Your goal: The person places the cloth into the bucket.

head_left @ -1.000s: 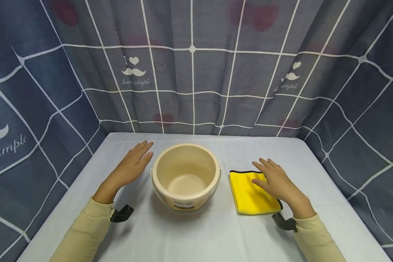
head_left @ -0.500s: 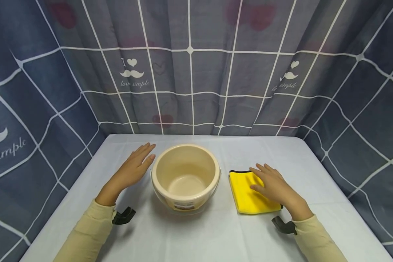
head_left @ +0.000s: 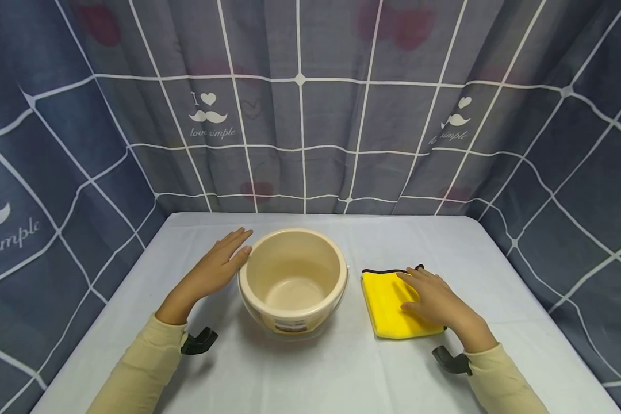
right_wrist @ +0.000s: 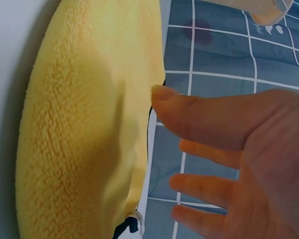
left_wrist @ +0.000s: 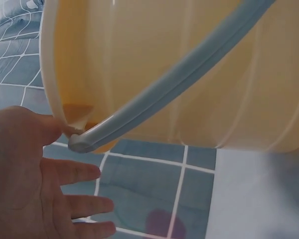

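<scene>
A cream plastic bucket (head_left: 294,322) stands upright near the middle of the table, its inside bare. Its pale handle (left_wrist: 174,82) hangs down along the side in the left wrist view. My left hand (head_left: 214,270) is at the bucket's left rim, thumb right by the rim and handle joint, fingers straight. To the right lies a folded yellow cloth (head_left: 388,307) with dark edging and a fleecy surface. My right hand (head_left: 434,299) hovers low over the cloth's right part, hiding some of it. In the right wrist view its thumb (right_wrist: 204,117) overlaps the cloth's edge, fingers spread.
A white cloth covers the table (head_left: 310,379). Grey-blue checked curtains (head_left: 269,115) close off the back and both sides. A black wrist mount (head_left: 199,341) sticks out below the left sleeve, and another mount (head_left: 451,360) below the right one.
My left hand has moved right, up to the bucket's rim. My right hand has come down closer over the yellow cloth. Bucket and cloth stay in place.
</scene>
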{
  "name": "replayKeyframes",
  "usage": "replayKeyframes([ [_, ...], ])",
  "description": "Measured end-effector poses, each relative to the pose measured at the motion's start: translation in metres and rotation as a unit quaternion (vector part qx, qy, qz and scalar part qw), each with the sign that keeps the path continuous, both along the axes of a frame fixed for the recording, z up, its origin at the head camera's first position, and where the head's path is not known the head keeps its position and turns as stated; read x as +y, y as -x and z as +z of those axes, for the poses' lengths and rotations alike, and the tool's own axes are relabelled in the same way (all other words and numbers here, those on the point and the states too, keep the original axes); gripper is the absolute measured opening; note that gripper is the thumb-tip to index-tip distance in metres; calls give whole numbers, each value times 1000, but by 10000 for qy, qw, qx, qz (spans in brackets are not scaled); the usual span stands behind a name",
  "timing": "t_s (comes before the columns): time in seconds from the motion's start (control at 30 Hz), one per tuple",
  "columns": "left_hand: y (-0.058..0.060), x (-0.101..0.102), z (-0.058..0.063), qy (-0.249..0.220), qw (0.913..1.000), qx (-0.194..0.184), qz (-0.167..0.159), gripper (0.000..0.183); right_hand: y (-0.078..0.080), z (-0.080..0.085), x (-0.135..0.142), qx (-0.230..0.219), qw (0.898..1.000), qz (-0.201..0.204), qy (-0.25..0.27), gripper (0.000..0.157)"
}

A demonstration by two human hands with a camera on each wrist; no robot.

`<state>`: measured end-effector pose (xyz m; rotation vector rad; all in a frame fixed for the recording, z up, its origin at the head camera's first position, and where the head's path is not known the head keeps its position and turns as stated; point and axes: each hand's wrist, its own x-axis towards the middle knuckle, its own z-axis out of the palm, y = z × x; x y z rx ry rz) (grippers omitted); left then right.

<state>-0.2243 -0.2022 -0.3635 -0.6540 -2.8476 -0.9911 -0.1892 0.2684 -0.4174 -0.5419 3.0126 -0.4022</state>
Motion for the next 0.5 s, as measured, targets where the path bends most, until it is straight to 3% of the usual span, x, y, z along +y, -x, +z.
replayKeyframes([
  [0.5, -1, 9, -3, -90, 9999, -61, -128, 58, 0, -4, 3, -455, 9989, -19, 70, 71],
])
